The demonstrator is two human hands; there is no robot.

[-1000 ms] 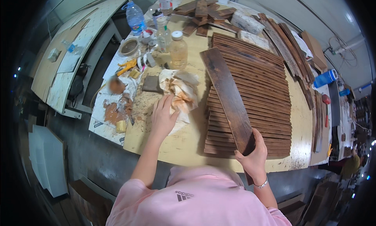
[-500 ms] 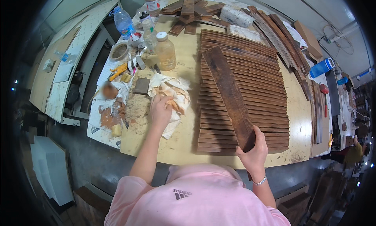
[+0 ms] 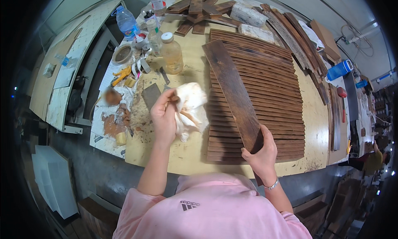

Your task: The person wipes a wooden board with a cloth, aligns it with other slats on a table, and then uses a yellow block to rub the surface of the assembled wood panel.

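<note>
My left hand [image 3: 164, 114] is closed on a crumpled, brown-stained white cloth [image 3: 191, 110], lifted off the table. My right hand [image 3: 263, 154] grips the near end of a dark brown wooden plank [image 3: 232, 89], thumb on one edge and fingers on the other. The plank slants away from me to the left over a stack of brown slats [image 3: 273, 98] laid side by side in rows. Beside my left hand a flat grey-brown piece [image 3: 152, 94] lies on the table.
A lidded jar of yellowish liquid [image 3: 172, 54], a large water bottle [image 3: 127, 23] and a yellow-handled tool [image 3: 122, 75] stand or lie at the left. More planks [image 3: 197, 9] are piled at the far side. Long boards [image 3: 298, 44] and a blue bottle [image 3: 340, 70] sit at the right.
My left hand has picked the cloth up from the table, uncovering more of the flat piece. The plank in my right hand has shifted slightly left.
</note>
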